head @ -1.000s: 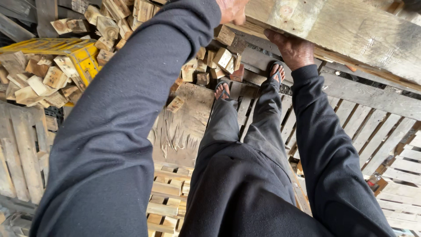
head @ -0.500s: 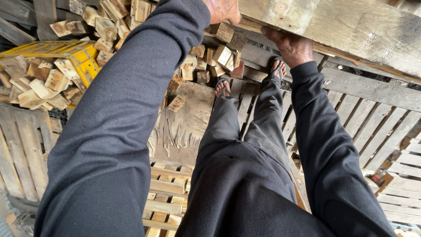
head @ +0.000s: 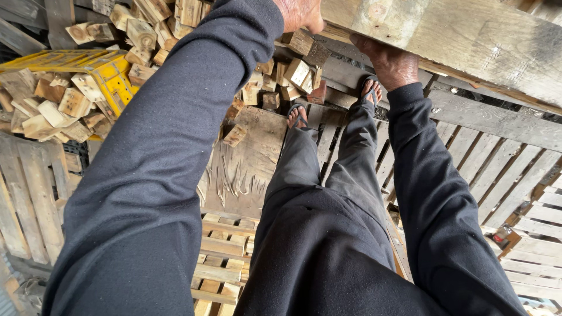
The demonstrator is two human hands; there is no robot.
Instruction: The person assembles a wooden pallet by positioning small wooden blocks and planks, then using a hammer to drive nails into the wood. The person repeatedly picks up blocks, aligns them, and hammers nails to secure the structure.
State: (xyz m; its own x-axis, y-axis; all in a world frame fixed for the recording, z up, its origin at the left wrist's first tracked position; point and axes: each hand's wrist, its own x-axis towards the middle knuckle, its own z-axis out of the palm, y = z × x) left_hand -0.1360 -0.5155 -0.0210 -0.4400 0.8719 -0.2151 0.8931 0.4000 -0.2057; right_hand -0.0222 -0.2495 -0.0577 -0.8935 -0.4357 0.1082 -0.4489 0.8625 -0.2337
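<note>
Little change from half a second ago: both hands stay on the raised wooden pallet (head: pixel 468 35), arms in the same reach, view shifted only slightly.

Nearest the camera, black fleece-like sleeves and dark trousers fill the lower frame. Under the legs, a stack of pale pallets (head: pixel 225 257), narrow slats, rough-sawn. Ahead of it a flat worn board (head: pixel 246 164), grey-brown, splintered and scratched along the grain. Feet in dark flip-flops stand past that board on grey slatted pallet decking (head: pixel 497 169) that runs off to the right.

Left hand (head: pixel 301 13) at the top edge, fingers curled over the near end of the pallet, gripping it. Right hand (head: pixel 391 63) under the pallet's lower edge, palm up against the wood, fingers wrapped on the underside; fingertips hidden. The pallet is held up tilted at upper right, thick weathered planks, grey with greenish stain, blocking what lies behind it.

Far left, a yellow plastic crate (head: pixel 111 73) heaped with short wooden offcut blocks (head: pixel 58 105), squarish, pale to reddish. More blocks (head: pixel 293 76) piled loose beyond the feet, just ahead of the toes. Upright grey planks (head: pixel 23 199) at left edge.
</note>
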